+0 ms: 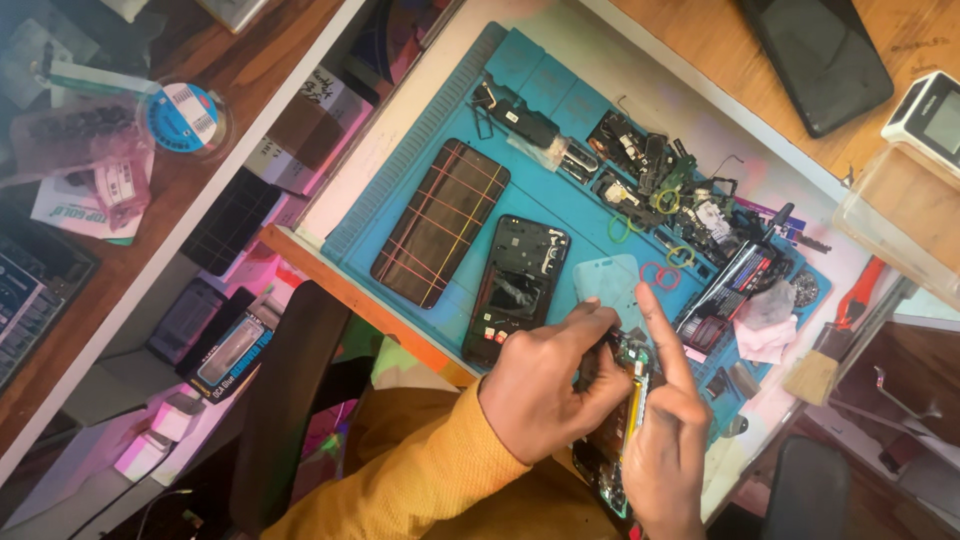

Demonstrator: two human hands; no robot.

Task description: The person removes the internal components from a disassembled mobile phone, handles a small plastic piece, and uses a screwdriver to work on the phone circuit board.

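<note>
A white worktop point(430, 120) with wooden desks point(250, 60) alongside, and a dark chair point(290, 400) below.

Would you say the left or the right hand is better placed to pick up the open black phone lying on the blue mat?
Probably the left hand: it sits just beside the open black phone, while the right hand is farther off, steadying the opened phone.

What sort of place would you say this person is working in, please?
Probably a phone repair bench: an opened phone sits between both hands above a blue work mat, with a gutted phone body and loose small parts lying on it.
</note>
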